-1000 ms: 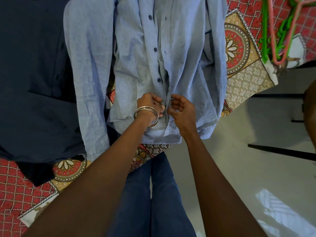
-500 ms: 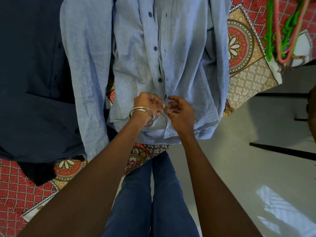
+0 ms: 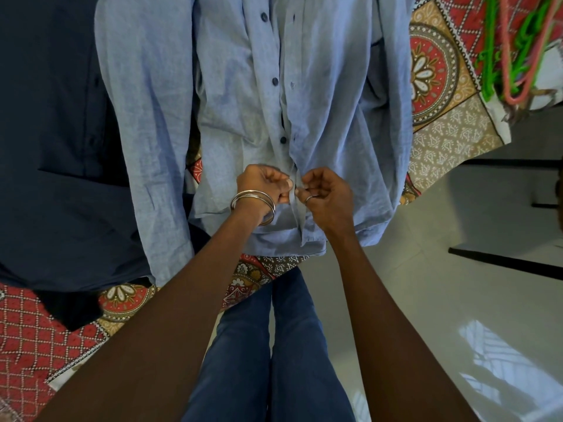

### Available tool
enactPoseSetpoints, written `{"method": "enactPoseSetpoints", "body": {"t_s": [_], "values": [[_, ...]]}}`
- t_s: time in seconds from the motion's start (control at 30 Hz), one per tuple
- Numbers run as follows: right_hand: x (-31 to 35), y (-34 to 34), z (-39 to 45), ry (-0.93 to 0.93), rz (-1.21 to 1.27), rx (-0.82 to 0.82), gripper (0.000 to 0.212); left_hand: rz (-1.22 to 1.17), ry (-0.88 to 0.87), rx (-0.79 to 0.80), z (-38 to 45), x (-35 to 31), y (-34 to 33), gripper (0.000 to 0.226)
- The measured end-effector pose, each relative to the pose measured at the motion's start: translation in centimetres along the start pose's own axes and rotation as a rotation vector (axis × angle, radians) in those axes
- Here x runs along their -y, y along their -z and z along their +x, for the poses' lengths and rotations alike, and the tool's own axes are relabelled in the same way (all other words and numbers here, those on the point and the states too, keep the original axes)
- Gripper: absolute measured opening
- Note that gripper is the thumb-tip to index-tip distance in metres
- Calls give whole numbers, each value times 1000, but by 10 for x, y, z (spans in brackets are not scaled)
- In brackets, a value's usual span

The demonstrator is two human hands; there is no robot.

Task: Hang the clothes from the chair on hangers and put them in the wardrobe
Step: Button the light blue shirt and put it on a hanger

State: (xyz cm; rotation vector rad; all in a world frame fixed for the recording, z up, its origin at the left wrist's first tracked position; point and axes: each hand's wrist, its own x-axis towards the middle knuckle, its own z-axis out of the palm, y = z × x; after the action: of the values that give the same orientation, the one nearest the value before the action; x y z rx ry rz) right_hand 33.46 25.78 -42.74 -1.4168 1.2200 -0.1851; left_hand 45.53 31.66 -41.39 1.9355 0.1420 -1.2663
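Note:
A light blue button-up shirt (image 3: pixel 320 95) lies spread front-up on a patterned bedspread (image 3: pixel 438 74), its hem toward me. Dark buttons run down its placket. My left hand (image 3: pixel 263 185), with bangles on the wrist, pinches the left edge of the placket near the hem. My right hand (image 3: pixel 327 193), wearing a ring, pinches the right edge facing it. Both sets of fingertips meet at the lowest part of the placket. A dark navy garment (image 3: pixel 54 141) lies to the left of the shirt. Green and pink hangers (image 3: pixel 515 50) lie at the top right.
The bed's edge runs diagonally from lower left to upper right. My legs in blue jeans (image 3: pixel 268 345) stand against it. A glossy white tiled floor (image 3: pixel 441 284) is on the right, with dark furniture legs (image 3: pixel 502 263) at the far right.
My hands have drawn closer together on the placket near the hem, the fingertips now meeting. The shirt and the navy garment have not shifted.

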Motion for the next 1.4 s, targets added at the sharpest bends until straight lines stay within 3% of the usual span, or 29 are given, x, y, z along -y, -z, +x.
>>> {"method": "enactPoseSetpoints", "body": {"t_s": [0.1,0.43,0.97,1.1,1.27,1.4], "values": [[-5,-3,1,-11,-22,-9,14,-8,12,0,0,0,-1,10],[-8,-8,2,-121,-11,-2,19,2,32,8,-5,0,-2,12],[3,4,-2,-231,257,73,19,25,-2,-2,6,8,2,16],[4,4,1,-228,181,70,17,50,-15,-20,8,11,-1,20],[5,2,5,-62,-70,94,18,7,-29,-8,11,13,3,34],[4,0,1,-160,141,76,11,-2,-40,50,10,16,3,32]]}}
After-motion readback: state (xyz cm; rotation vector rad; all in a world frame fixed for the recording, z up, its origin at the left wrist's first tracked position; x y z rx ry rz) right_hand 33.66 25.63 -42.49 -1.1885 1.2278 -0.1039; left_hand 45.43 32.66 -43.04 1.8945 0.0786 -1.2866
